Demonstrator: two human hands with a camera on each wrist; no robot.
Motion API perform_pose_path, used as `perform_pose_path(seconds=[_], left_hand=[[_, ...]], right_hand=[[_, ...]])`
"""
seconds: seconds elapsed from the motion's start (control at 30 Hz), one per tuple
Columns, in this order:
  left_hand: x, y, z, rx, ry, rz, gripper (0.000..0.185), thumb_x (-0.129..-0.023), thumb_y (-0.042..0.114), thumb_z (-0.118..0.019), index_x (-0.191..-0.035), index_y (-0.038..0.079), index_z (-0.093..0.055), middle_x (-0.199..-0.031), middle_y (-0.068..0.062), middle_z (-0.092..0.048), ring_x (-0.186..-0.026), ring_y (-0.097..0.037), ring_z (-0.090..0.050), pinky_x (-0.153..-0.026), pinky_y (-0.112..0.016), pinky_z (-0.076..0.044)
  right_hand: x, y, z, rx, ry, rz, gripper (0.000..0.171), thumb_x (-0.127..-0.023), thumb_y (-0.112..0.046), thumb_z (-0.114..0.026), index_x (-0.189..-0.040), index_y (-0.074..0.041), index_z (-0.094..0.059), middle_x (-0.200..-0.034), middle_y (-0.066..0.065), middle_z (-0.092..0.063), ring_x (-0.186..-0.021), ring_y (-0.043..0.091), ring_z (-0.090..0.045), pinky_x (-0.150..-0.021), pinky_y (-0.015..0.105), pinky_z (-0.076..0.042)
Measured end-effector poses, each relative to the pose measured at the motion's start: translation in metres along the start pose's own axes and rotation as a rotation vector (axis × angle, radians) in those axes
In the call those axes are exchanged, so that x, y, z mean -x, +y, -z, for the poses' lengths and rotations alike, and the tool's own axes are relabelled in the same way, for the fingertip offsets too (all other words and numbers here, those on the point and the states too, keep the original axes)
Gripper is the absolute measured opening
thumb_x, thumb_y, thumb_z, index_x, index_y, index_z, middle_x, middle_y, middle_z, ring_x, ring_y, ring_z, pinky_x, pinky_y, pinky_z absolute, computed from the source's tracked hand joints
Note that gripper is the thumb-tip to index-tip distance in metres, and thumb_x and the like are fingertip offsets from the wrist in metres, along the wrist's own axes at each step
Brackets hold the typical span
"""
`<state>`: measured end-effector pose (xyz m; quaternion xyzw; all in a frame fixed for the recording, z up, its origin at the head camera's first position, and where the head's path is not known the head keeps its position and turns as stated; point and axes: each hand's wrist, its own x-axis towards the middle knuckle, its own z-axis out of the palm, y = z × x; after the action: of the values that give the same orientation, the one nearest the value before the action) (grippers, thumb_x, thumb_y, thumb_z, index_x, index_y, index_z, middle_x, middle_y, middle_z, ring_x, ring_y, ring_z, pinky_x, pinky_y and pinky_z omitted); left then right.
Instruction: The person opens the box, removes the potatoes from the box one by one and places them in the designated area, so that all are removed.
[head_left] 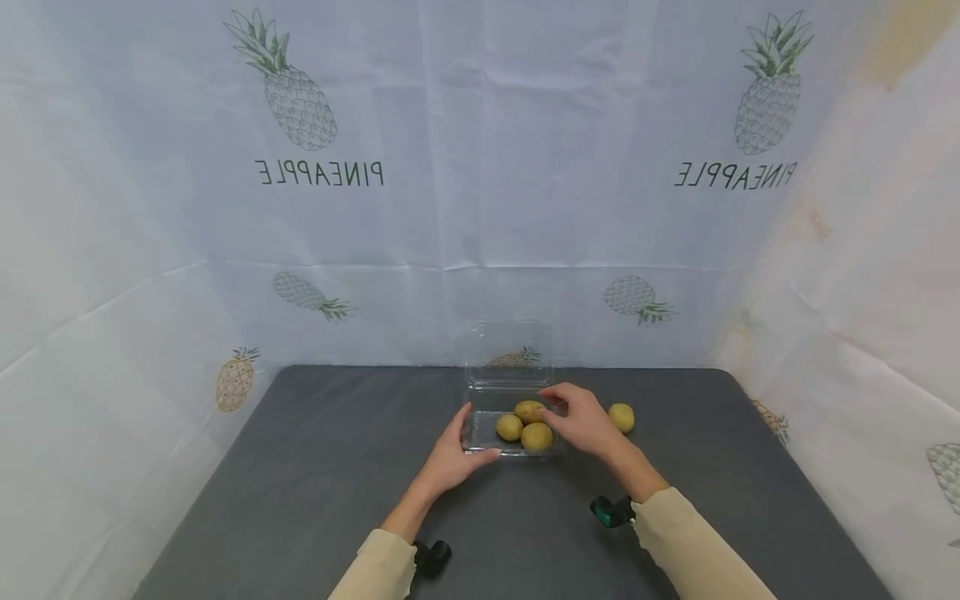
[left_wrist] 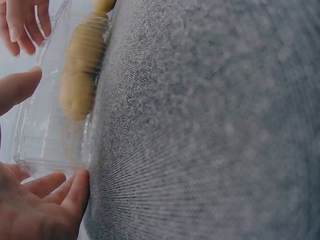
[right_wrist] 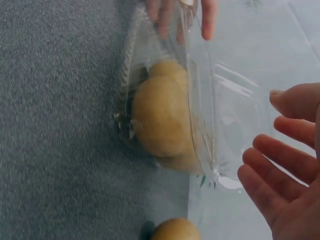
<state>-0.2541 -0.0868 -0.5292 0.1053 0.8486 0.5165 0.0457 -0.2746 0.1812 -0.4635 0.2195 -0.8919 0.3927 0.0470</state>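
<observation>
Clear box [head_left: 480, 432] sat mid-table [head_left: 300, 467], lid up, three potatoes [head_left: 537, 436] inside. Left hand [head_left: 453, 454] gripped its 9 o'clock corner. Right hand [head_left: 581, 421] hovered relaxed, holding nothing, apparently just above them. Fourth potato [head_left: 621, 417] lay at 3 o'clock, nearer the right hand.

— Any writing to read?
— Only on the backdrop [head_left: 480, 167]: "PINEAPPLE" under a pineapple drawing [head_left: 292, 83] on the left, and again under another [head_left: 768, 87] on the right. Both words appear mirrored.
— Anything else?
— No other text shows.
</observation>
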Motion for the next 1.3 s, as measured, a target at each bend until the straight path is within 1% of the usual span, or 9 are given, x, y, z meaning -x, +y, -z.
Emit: perform_pose_path(seconds=[0.13, 0.23, 0.47, 0.67, 0.87, 1.03, 1.3], left_hand=[[-0.001, 0.000, 0.001, 0.007, 0.012, 0.006, 0.098, -0.089, 0.034, -0.080, -0.163, 0.008, -0.020, -0.163, -0.021, -0.028, -0.140, -0.046, -0.042, -0.105, -0.060, -0.043], [-0.001, 0.000, 0.002, 0.003, 0.012, 0.009, 0.098, -0.090, 0.035, -0.079, -0.163, 0.008, -0.020, -0.163, -0.022, -0.028, -0.140, -0.046, -0.041, -0.105, -0.061, -0.043], [-0.001, -0.001, 0.002, -0.007, 0.017, 0.010, 0.098, -0.090, 0.036, -0.079, -0.163, 0.010, -0.020, -0.163, -0.022, -0.028, -0.141, -0.045, -0.040, -0.106, -0.061, -0.042], [-0.001, -0.001, 0.000, -0.005, 0.014, 0.002, 0.098, -0.090, 0.035, -0.079, -0.163, 0.009, -0.020, -0.163, -0.022, -0.028, -0.140, -0.047, -0.041, -0.105, -0.061, -0.043], [0.000, -0.001, -0.002, -0.007, 0.017, -0.002, 0.098, -0.090, 0.036, -0.079, -0.163, 0.009, -0.020, -0.162, -0.023, -0.028, -0.141, -0.046, -0.040, -0.106, -0.062, -0.042], [0.001, -0.001, -0.004, -0.006, 0.021, -0.001, 0.098, -0.089, 0.037, -0.080, -0.162, 0.009, -0.021, -0.161, -0.024, -0.029, -0.142, -0.045, -0.039, -0.107, -0.062, -0.040], [0.000, -0.003, -0.004, -0.009, 0.028, -0.006, 0.097, -0.089, 0.036, -0.080, -0.162, 0.010, -0.022, -0.161, -0.025, -0.031, -0.141, -0.044, -0.040, -0.107, -0.060, -0.041]], right_hand=[[-0.005, -0.003, -0.006, 0.016, -0.036, 0.015, 0.031, -0.099, -0.016, -0.068, -0.128, -0.003, -0.067, -0.125, 0.015, -0.065, -0.115, 0.036, -0.063, -0.095, 0.051, -0.053], [-0.008, -0.005, -0.011, 0.021, -0.050, 0.034, 0.032, -0.099, -0.015, -0.069, -0.127, 0.000, -0.067, -0.124, 0.017, -0.065, -0.113, 0.036, -0.063, -0.094, 0.052, -0.053], [-0.014, -0.008, -0.023, 0.069, -0.075, 0.063, 0.031, -0.097, -0.016, -0.071, -0.124, -0.001, -0.069, -0.121, 0.015, -0.067, -0.111, 0.033, -0.064, -0.090, 0.051, -0.054], [-0.017, -0.006, -0.035, 0.110, -0.077, 0.038, 0.031, -0.095, -0.015, -0.074, -0.122, 0.000, -0.069, -0.117, 0.013, -0.068, -0.106, 0.030, -0.065, -0.089, 0.050, -0.054], [-0.018, -0.003, -0.044, 0.116, -0.121, 0.005, 0.034, -0.095, -0.015, -0.073, -0.124, 0.001, -0.068, -0.116, 0.010, -0.068, -0.105, 0.028, -0.066, -0.090, 0.047, -0.054], [-0.021, 0.000, -0.051, 0.143, -0.126, 0.017, 0.033, -0.094, -0.014, -0.072, -0.124, 0.001, -0.069, -0.113, 0.010, -0.069, -0.103, 0.027, -0.066, -0.088, 0.047, -0.055], [-0.026, -0.002, -0.059, 0.213, -0.117, 0.019, 0.029, -0.091, -0.016, -0.074, -0.118, -0.004, -0.072, -0.109, 0.008, -0.071, -0.099, 0.025, -0.068, -0.086, 0.046, -0.056]])
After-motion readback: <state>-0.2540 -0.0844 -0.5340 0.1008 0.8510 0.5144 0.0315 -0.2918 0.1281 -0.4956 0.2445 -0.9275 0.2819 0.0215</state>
